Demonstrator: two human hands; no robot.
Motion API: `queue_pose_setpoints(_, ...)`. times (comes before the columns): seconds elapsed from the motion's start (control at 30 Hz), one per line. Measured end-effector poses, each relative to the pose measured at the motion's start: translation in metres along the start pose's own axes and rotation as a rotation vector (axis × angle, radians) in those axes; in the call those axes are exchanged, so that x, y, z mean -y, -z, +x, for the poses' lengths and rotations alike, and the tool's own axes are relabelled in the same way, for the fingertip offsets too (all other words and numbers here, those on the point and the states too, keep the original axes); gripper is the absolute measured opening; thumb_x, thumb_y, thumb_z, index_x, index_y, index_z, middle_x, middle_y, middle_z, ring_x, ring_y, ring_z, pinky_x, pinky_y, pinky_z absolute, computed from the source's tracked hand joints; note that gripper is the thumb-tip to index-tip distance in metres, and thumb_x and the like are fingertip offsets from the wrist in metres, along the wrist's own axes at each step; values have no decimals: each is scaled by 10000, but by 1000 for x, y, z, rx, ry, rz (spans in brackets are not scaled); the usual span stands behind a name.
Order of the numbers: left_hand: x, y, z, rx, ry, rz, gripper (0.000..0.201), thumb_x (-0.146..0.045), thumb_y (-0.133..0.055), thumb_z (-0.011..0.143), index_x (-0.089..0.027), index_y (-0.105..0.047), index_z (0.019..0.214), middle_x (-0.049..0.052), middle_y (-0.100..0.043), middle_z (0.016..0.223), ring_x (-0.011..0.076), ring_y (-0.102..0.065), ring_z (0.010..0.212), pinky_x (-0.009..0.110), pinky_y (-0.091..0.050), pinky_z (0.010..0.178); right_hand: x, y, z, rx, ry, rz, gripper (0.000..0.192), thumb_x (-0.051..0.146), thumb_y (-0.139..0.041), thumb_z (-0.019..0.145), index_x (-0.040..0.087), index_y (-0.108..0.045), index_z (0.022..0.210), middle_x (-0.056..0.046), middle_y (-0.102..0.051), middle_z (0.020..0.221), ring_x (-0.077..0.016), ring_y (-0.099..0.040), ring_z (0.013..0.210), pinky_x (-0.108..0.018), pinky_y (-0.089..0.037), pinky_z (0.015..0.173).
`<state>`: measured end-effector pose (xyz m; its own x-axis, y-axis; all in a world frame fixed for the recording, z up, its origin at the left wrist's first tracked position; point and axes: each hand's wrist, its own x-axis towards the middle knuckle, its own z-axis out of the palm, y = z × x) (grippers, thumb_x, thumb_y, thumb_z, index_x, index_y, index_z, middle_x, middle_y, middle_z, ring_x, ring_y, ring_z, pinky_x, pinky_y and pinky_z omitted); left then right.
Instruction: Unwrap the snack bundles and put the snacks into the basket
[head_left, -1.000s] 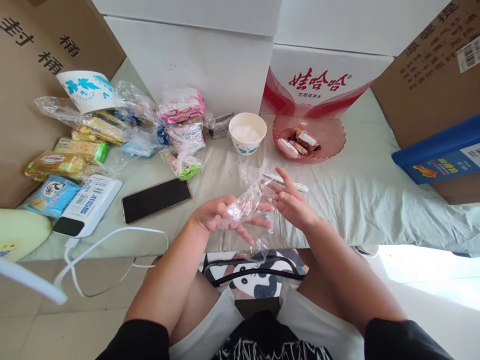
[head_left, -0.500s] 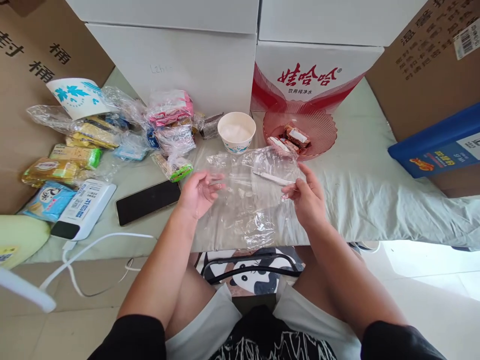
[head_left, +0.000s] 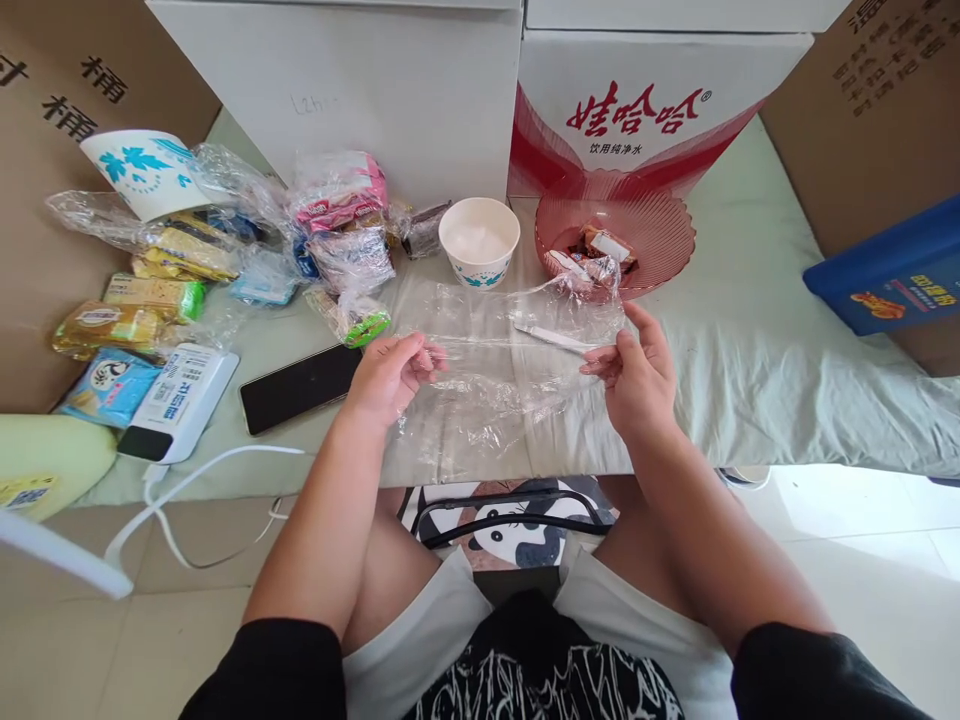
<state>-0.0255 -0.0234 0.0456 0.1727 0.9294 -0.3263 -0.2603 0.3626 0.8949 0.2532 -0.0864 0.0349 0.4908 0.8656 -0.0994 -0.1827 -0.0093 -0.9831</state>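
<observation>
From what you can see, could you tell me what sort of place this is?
Probably a home room: a pale green sheet-covered surface, stacked brown cardboard boxes and white cartons behind, wrapped snack packets beside.

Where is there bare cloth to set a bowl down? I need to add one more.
Free: the green cloth right of the pink bowl, up to the blue box. A small patch lies between the phone and the left hand. The snack packets crowd the left.
</observation>
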Motion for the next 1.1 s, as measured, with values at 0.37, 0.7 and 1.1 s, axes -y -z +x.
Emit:
queue_pose_setpoints(0.37,2,6,-5,60,-233,44,339,-453,-968,557,-203,-781,690,68,-712,990,144,-637,830,227,-502,624,4,5,2,-31,1,2,458,475,-669,906,302,-502,1296,68,-698,708,-105,-647,522,-245,-575,590)
queue_pose_setpoints(0.7,11,2,7,-62,-304,-11,356,-417,-832,713,-180,-666,505,78,-673,972,160,-617,857,247,-511,623,2,14,-4,201,427,-389,251,468,-639,945,305,-671,1132,-49,-672,1098,-175,-717,871,-313,-596,682)
queue_pose_setpoints(1.1,-3,1,-3,201,-86,206,339,-392,-817,668,-172,-696,440,121,-745,1079,200,-697,811,314,-544,661,10,25,2,382,564,-603,272,476,-670,920,274,-789,1059,-99,-706,1309,-307,-651,1285,-520,-540,1066)
